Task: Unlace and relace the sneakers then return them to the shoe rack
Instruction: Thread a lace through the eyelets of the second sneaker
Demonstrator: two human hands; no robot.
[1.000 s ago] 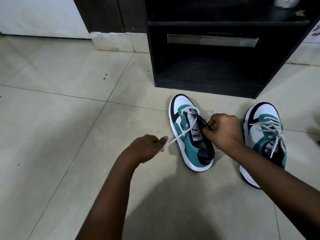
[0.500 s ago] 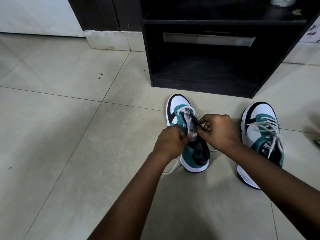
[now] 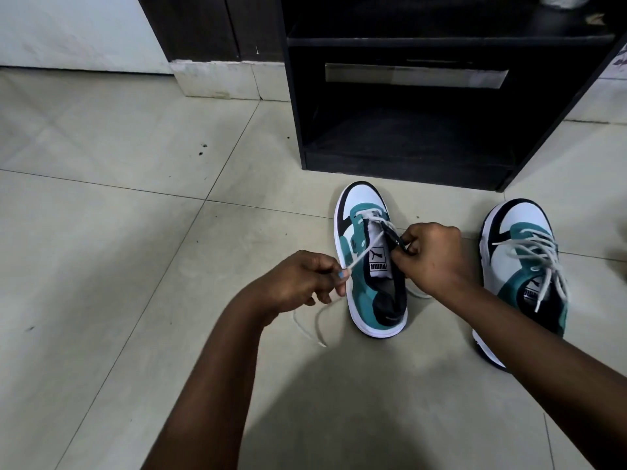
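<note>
**Working the lace on the middle sneaker**

Taking the scene from its biggest piece down, we start with the pale glazed floor tiles (image 3: 101, 215) that fill most of the frame, smooth and faintly speckled. The shoe rack (image 3: 400, 164), a dark boxy unit with flat matte shelves, stands in the upper right. Just below it, right of centre, rests the sneaker in hand (image 3: 369, 262), white, teal and black with a thick rubber sole; its mate (image 3: 522, 266) lies at the right edge, fully laced.

We judge the step to be lacing work at the lower eyelets; whether unlacing or relacing, we cannot tell. Our right hand (image 3: 437, 259) curls tight, pinching the shoe's eyelet edge. Our left hand (image 3: 302, 283), at centre, pinches the flat white lace (image 3: 354, 262) taut, its loose tail coiled on the tile below. The next move calls for steadying the upper while drawing the limp, woven lace cleanly through a small eyelet.
</note>
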